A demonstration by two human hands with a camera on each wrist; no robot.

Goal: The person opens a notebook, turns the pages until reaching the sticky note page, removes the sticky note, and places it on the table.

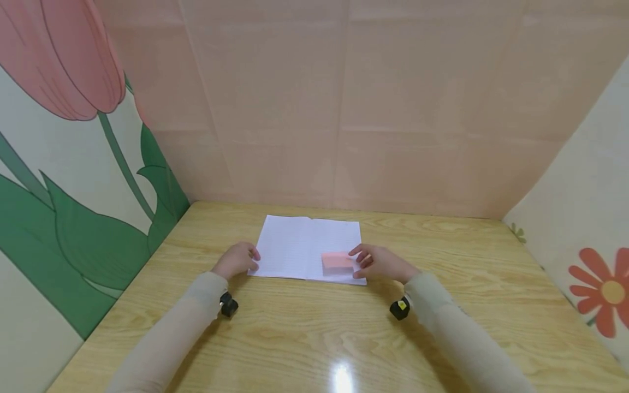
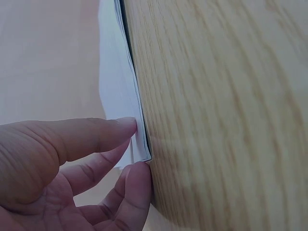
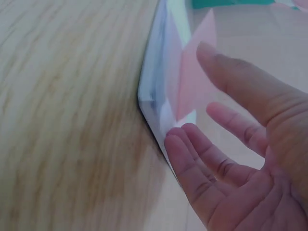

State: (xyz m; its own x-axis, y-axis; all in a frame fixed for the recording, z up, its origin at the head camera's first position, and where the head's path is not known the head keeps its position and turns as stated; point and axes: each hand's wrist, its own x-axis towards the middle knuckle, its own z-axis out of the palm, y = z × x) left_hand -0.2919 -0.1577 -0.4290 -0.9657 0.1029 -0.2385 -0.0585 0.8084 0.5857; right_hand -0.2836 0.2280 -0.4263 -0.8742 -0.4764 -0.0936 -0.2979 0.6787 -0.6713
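An open notebook (image 1: 285, 245) with lined white pages lies on the wooden table. On its right page is a pink sticky note (image 1: 337, 260), part of it standing up off the paper in the right wrist view. At the left page's outer edge is my left hand (image 1: 238, 260); its thumb (image 2: 126, 126) rests on the paper, and other fingertips lie right at the near corner. My right hand (image 1: 382, 263) is by the right edge, fingers loosely bent and spread. Its thumb (image 3: 211, 55) overlaps the sticky note in the right wrist view, with lower fingertips beside the page edge.
Wooden tabletop (image 1: 304, 333) surrounds the notebook, with a light glare near the front. A plain pinkish backdrop (image 1: 339, 109) rises behind the table. Side panels show a tulip print (image 1: 73, 54) at left and a red flower print (image 1: 611, 292) at right.
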